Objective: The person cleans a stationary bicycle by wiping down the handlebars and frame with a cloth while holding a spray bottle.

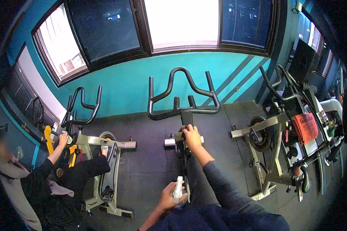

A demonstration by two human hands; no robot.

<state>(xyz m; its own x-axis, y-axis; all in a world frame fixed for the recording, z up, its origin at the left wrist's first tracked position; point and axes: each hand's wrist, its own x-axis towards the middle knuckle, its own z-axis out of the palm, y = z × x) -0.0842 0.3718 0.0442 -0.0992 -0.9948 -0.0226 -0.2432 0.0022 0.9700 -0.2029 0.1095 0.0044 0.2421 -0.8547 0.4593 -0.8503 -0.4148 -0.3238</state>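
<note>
My left hand (168,197), low in the middle, is wrapped round a spray bottle with a white trigger head (178,188). The bottle's body is mostly hidden by my fingers. Further forward, my right hand (192,137) grips a greyish-brown cloth (180,134) and presses it against the post below the handlebar of an exercise bike. That bike's black handlebar (183,111) rises ahead of my right hand. My right forearm and sleeve hide part of the frame beneath.
To the left, a person (34,181) holds a white cloth (68,137) at another exercise bike (92,144). A third bike (275,154) stands on the right, near an orange-red cloth with print (305,128). Beyond are a teal wall (131,84) and windows (181,23); dark matting (142,161) covers the floor.
</note>
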